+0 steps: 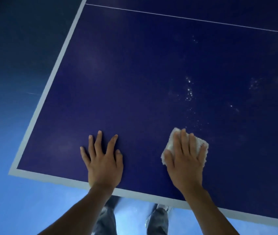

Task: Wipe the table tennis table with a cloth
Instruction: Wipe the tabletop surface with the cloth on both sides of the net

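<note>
No legible text, labels or numbers anywhere.

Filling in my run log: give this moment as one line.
left hand: flat on table | right hand: presses cloth on table | white specks: beyond cloth, unwiped

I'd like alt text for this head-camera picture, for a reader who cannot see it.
A person's right hand presses a white fluffy cloth flat on a dark blue table tennis table, with a trail of pale specks just beyond it. The left hand rests flat beside it, fingers spread, near the table's white-edged corner.
</note>
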